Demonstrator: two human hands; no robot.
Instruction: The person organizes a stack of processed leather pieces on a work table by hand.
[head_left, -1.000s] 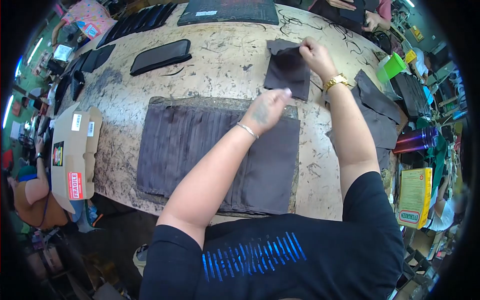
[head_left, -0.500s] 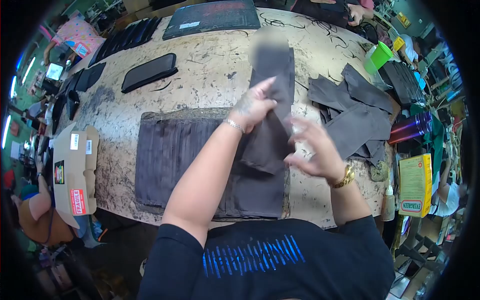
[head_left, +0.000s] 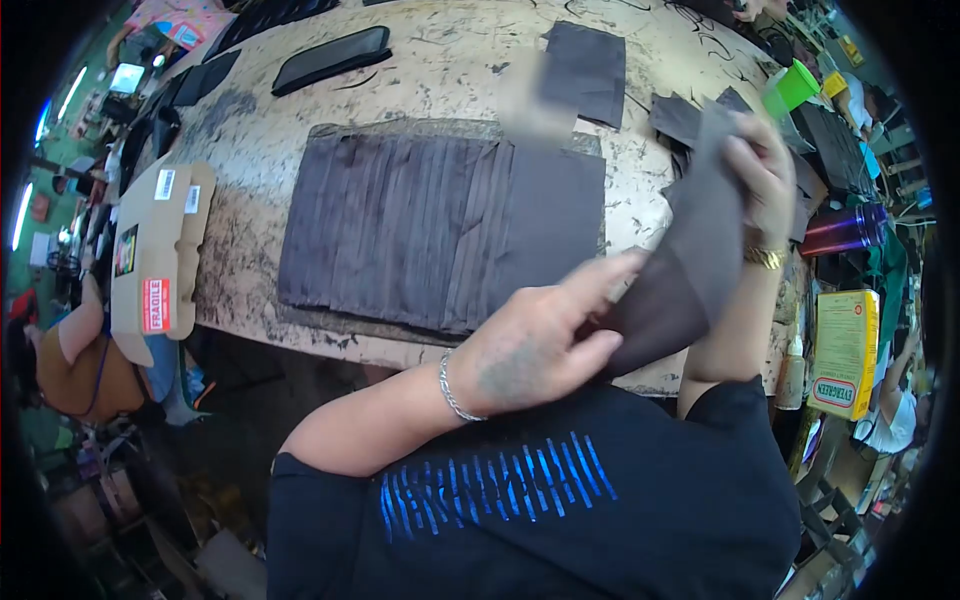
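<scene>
A dark brown-grey fabric piece is held up slantwise between my two hands, to the right of the worktable's middle. My left hand grips its lower left edge, thumb and fingers closed on it. Around its upper right end my right hand is closed. Left of them lies a row of overlapping dark fabric pieces on a worn mat. Beyond that row sits another dark fabric piece, possibly a stack. A loose pile of similar pieces is partly hidden behind the held one.
A black padded case lies at the far left. At the left edge stands a cardboard box. To the right are a green cup, a purple tumbler, a yellow box and a small bottle. Other people sit nearby.
A fabric piece has come up off the table toward me and to the right, now in both hands. My right hand, open before, has closed on it. The view has tilted down.
</scene>
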